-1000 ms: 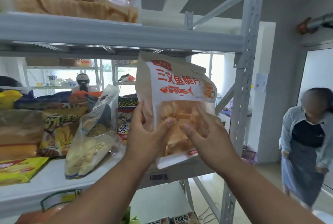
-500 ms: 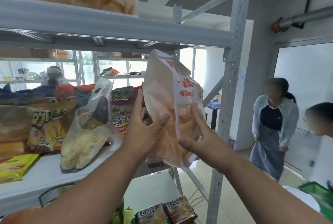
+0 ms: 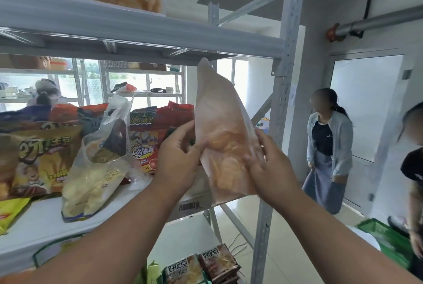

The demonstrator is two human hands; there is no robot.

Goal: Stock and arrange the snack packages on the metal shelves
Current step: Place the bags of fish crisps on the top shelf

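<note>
A pale bag of orange crisps (image 3: 219, 128) is held upright at the right end of the white middle shelf (image 3: 41, 222), its plain back turned toward me. My left hand (image 3: 177, 160) pinches its left edge and my right hand (image 3: 267, 167) presses on its lower right side. Its top corner almost reaches the grey beam (image 3: 137, 29) of the shelf above. On the same shelf to the left stand a clear bag of pale crisps (image 3: 96, 174), a yellow snack bag (image 3: 43, 160) and red bags (image 3: 148, 137) behind.
A grey upright post (image 3: 278, 105) stands just right of the bag. One person (image 3: 327, 151) stands by the door at the right, another (image 3: 414, 169) at the frame's right edge near a green basket (image 3: 384, 240). Small brown packs (image 3: 201, 265) lie on the lower shelf.
I have turned the crisp bag in both hands from its printed front, through edge-on, to its plain back. My view has shifted right, bringing a second person and a green basket into sight.
</note>
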